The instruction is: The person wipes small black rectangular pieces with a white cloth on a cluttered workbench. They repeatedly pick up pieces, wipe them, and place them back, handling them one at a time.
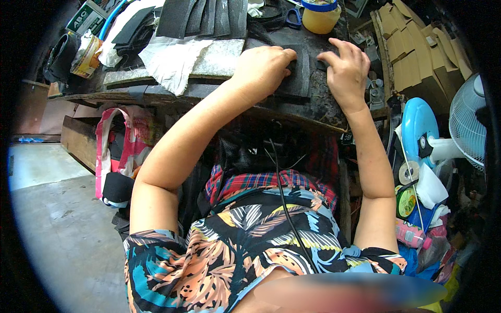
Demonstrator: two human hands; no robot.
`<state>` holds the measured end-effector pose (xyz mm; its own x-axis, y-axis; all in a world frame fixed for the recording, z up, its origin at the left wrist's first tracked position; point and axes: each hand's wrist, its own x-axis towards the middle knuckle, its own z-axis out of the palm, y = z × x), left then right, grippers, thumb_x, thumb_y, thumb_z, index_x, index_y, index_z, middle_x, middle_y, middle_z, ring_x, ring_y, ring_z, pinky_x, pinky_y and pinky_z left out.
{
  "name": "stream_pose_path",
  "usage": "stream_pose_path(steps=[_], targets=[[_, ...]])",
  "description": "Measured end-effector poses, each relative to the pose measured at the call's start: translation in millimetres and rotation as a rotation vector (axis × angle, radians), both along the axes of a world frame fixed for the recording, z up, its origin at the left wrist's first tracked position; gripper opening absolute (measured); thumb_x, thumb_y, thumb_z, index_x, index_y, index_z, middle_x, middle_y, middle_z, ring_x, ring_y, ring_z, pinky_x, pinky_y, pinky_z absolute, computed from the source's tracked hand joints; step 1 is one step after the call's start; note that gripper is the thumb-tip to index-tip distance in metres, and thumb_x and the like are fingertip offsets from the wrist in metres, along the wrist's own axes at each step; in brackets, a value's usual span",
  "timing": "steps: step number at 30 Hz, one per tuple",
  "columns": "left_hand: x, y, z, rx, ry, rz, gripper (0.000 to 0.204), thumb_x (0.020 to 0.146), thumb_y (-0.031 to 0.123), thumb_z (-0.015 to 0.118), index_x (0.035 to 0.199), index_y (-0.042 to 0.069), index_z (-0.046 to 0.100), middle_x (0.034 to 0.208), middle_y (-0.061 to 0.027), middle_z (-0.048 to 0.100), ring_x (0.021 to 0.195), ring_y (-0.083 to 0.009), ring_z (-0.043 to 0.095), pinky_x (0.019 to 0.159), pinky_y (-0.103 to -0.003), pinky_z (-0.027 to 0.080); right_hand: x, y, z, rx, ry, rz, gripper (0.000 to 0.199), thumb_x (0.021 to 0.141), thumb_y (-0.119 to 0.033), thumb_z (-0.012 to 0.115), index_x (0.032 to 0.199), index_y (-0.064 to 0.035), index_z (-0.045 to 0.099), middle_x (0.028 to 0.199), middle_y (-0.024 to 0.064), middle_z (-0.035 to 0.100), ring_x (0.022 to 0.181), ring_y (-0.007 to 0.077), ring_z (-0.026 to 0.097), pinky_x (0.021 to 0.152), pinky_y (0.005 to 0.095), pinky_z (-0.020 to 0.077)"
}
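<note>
My left hand (263, 68) is over the worktable with its fingers curled in, at the left side of a flat dark grey piece of sheet (301, 78). Whatever its fingertips grip is hidden under the hand. To the right of that piece, my right hand (346, 68) is raised over the dark tabletop. Its thumb and fingers are apart, with nothing visible between them. Further back on the left lies a fanned stack of dark grey strips (203, 18). A white cloth (175, 57) drapes over a pale board (219, 60) beside my left wrist.
Behind my hands stand a blue-lidded tub of yellowish stuff (321, 18) and blue-handled scissors (294, 18). Folded cardboard (425, 57) and a fan (467, 120) are at the right. A pink-edged bag (112, 146) hangs below the table's front edge (172, 99).
</note>
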<state>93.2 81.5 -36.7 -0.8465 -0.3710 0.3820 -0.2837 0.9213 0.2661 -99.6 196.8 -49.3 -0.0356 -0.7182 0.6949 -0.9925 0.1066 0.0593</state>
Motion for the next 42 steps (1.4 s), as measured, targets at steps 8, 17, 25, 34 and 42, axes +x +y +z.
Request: stream_pose_path(steps=[8,17,25,34,42], targets=[[12,-16,17,0.371,0.393,-0.075,0.044,0.08,-0.001,0.067,0.122,0.009,0.063,0.094,-0.0116,0.066,0.088,-0.0226,0.065,0.082,-0.034,0.052,19,6,-1,-0.011,-0.474,0.344,0.068,0.079,0.005,0.051,0.145,-0.0082,0.039,0.117,0.0117,0.067,0.11,0.0301,0.061,0.103,0.0422,0.0391],[91,-141,61,0.095,0.684,0.423,0.035,0.082,0.007,0.06,0.115,0.013,0.069,0.103,-0.0178,0.072,0.096,-0.0301,0.071,0.088,-0.037,0.055,21,8,-5,0.033,-0.59,0.312,0.075,0.082,0.002,0.057,0.151,-0.0132,0.034,0.119,0.0086,0.067,0.112,0.0271,0.058,0.107,0.041,0.0354],[104,-163,52,-0.744,0.183,0.716,0.034,0.085,0.02,0.071,0.119,0.015,0.067,0.116,-0.017,0.063,0.108,-0.0364,0.06,0.093,-0.043,0.051,19,8,-3,-0.031,-0.6,0.39,0.07,0.082,0.002,0.058,0.149,-0.0111,0.039,0.115,0.0099,0.067,0.109,0.0269,0.061,0.104,0.0409,0.0387],[-84,-82,36,-0.354,0.479,-0.011,0.059,0.082,0.045,0.076,0.129,0.013,0.061,0.132,-0.0228,0.054,0.122,-0.0398,0.054,0.102,-0.046,0.047,-46,-25,68,-0.051,-0.402,0.275,0.056,0.084,-0.017,0.072,0.138,-0.017,0.057,0.117,0.0082,0.068,0.112,0.0275,0.06,0.098,0.0407,0.0468],[-154,-114,16,0.233,0.481,-0.007,0.059,0.087,0.043,0.071,0.132,0.007,0.058,0.117,-0.0273,0.064,0.113,-0.0414,0.062,0.096,-0.045,0.05,-88,-61,97,0.389,-0.002,-0.184,0.066,0.072,-0.057,0.077,0.129,-0.024,0.066,0.132,0.0071,0.061,0.128,0.0295,0.052,0.105,0.05,0.0428]])
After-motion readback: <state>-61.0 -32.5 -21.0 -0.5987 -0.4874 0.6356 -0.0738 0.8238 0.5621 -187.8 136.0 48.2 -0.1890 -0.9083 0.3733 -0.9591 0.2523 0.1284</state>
